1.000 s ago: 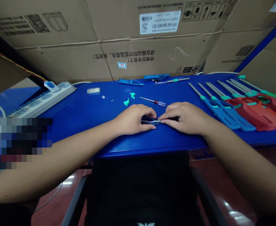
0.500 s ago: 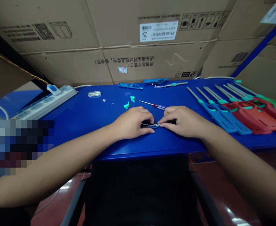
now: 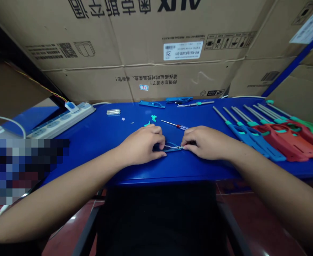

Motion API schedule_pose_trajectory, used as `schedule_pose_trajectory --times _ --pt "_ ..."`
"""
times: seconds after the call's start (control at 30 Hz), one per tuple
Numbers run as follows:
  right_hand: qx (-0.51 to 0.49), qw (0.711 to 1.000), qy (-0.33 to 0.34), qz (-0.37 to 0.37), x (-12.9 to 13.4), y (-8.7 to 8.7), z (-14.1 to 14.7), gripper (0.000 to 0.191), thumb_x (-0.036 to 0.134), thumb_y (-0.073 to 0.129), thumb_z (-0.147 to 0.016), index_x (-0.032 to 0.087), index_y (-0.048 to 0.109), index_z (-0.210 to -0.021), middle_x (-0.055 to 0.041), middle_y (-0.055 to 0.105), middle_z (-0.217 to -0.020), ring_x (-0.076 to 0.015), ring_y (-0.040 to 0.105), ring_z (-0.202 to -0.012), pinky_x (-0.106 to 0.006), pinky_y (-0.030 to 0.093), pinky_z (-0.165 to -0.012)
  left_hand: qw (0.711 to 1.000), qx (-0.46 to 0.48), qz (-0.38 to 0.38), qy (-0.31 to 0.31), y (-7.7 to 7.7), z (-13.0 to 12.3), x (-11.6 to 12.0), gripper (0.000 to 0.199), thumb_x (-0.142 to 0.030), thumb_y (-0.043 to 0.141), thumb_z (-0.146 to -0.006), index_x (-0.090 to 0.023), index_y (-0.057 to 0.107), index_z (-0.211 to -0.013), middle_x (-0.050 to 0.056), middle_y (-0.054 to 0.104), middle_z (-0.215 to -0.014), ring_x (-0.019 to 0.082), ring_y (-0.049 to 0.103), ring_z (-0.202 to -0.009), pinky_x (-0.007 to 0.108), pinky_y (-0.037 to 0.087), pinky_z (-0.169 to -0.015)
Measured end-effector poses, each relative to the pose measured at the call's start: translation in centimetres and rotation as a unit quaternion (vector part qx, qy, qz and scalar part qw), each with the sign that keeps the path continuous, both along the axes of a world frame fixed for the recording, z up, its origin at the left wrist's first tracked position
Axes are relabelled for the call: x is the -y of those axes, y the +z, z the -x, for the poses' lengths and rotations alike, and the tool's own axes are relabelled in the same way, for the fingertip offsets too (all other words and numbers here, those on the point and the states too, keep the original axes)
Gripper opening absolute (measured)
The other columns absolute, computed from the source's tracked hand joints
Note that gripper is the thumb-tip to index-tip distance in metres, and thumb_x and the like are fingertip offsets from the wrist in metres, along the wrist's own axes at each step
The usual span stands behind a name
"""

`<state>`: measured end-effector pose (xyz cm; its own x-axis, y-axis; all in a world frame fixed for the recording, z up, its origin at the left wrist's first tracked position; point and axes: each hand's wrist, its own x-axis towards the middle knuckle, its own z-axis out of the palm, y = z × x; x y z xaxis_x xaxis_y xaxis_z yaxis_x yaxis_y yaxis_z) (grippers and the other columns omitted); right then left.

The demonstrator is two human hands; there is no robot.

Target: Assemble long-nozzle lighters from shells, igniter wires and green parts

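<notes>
Between my hands lies a blue lighter shell half [image 3: 174,149] with a thin white wire running along it, close above the table. My left hand [image 3: 146,142] is closed around the shell's left part, thumb below and fingers curled over it. At the other end, my right hand [image 3: 208,142] pinches the shell's tip and a small pale piece there between thumb and fingers; the fingertips partly hide what is pinched. Just beyond my right hand rests a screwdriver [image 3: 181,126] with a clear, red-banded handle. Small green plastic parts [image 3: 153,117] lie past my left hand.
Assembled lighters [image 3: 279,138] in blue, red and green line the right side. Blue shells [image 3: 152,104] and a metal lighter tube [image 3: 204,103] lie at the back, before a cardboard wall [image 3: 92,81]. A clear fuel tank [image 3: 113,112] and a power strip [image 3: 63,121] are on the left.
My left hand has slid left along the shell and its fingers have closed in, showing more of the blue shell. My right hand keeps its pinch. The head view has tilted up slightly.
</notes>
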<state>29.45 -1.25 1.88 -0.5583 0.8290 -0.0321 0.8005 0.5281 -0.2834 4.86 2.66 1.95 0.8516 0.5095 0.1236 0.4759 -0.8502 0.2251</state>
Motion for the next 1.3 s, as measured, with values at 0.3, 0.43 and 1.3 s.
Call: schedule_pose_trajectory --times 0.3,0.43,1.3 --pt "0.015 1.000 -0.006 0.003 -0.1 0.0 0.5 0.017 0.019 0.058 -0.090 0.022 0.075 -0.089 -0.0036 0.071 -0.096 -0.0192 0.063 -0.086 -0.032 0.046 -0.076 0.994 -0.010 0.105 0.041 -0.3 0.2 0.0 0.014 -0.030 0.070 -0.082 -0.021 0.074 -0.092 0.003 0.064 -0.092 0.018 0.060 -0.087 0.031 0.046 -0.081" --pt "0.026 1.000 -0.005 -0.007 0.0 -0.2 0.6 0.018 0.020 0.057 -0.091 0.021 0.074 -0.089 -0.0049 0.070 -0.095 -0.0198 0.063 -0.086 -0.031 0.045 -0.075 0.978 -0.025 0.179 0.101 -0.6 0.0 -0.4 0.019 -0.039 0.072 -0.077 -0.022 0.075 -0.084 0.001 0.065 -0.089 0.016 0.059 -0.079 0.027 0.044 -0.069" --pt "-0.065 0.996 0.055 0.002 0.1 -1.0 -0.2 0.018 0.020 0.056 -0.094 0.019 0.073 -0.098 -0.0073 0.070 -0.099 -0.0198 0.063 -0.090 -0.033 0.048 -0.081 0.991 0.107 0.069 0.036 -0.7 0.2 5.9 0.023 -0.028 0.056 -0.096 -0.020 0.074 -0.107 0.006 0.068 -0.096 0.019 0.062 -0.093 0.035 0.051 -0.088"
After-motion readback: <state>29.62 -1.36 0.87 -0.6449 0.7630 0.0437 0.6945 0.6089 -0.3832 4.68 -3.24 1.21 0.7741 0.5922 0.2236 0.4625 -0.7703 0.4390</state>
